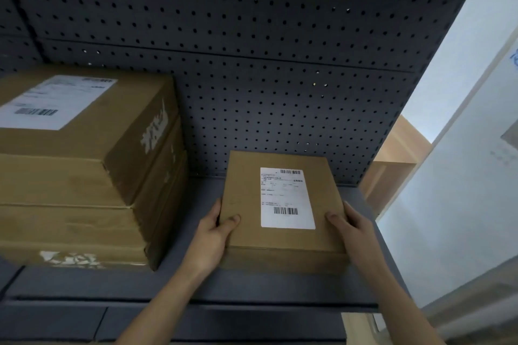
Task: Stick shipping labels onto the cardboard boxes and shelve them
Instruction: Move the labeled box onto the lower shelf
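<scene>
Two bare forearms reach up from the bottom edge of the view, over the front lip of a dark grey metal shelf (84, 286). The left hand (211, 235) grips the near left corner of a small cardboard box (244, 193). Its thumb lies flat on the top face and the fingers wrap down the left side. The right hand (354, 232) grips the near right corner the same way, thumb on the top and fingers curled along the right side. The box is held between the two hands.

The small box lies flat on the right part of the shelf, with its long sides running away from the person. Its far end is close to the back panel, though whether they touch cannot be told. A white shipping label (287, 199) is stuck on the top face, right of centre. It carries one barcode near its far edge and another near its near edge, and the print between them is too small to read.

To the left, with a strip of bare shelf between, stands a stack of larger cardboard boxes (70, 182). The top box carries its own large white label (53, 103) with a barcode, and white printed marks run along its right side. Torn white tape remnants show on the front of the lowest box.

Behind everything rises a dark perforated pegboard panel (252, 64). Past its right edge are a light wooden cabinet (392, 154) and a pale wall (462, 78).
</scene>
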